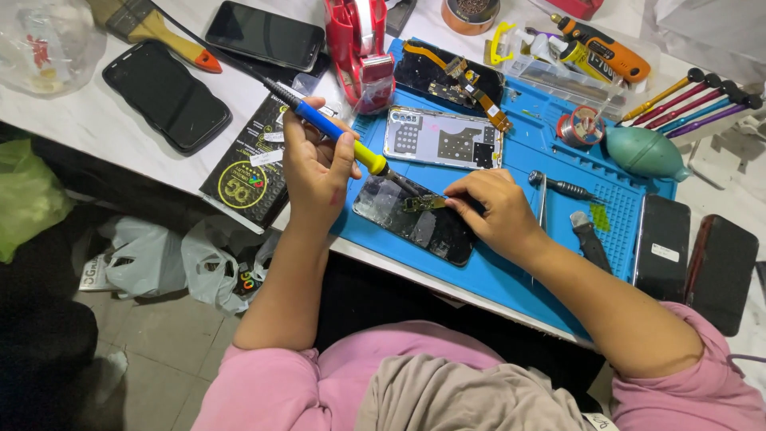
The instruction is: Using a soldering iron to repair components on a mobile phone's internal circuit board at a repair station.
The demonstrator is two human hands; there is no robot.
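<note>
**Soldering a small part on an opened phone**

On the blue repair mat (511, 263) lies the opened phone (415, 223). The left hand (315, 172) grips a blue-and-yellow soldering iron (351, 144), its tip at the small gold component (423, 203), which the right hand's (495, 211) fingertips pinch in place. As I judge it, the joint is mid-work; next calls for a steady tip and an unmoved part.
</note>
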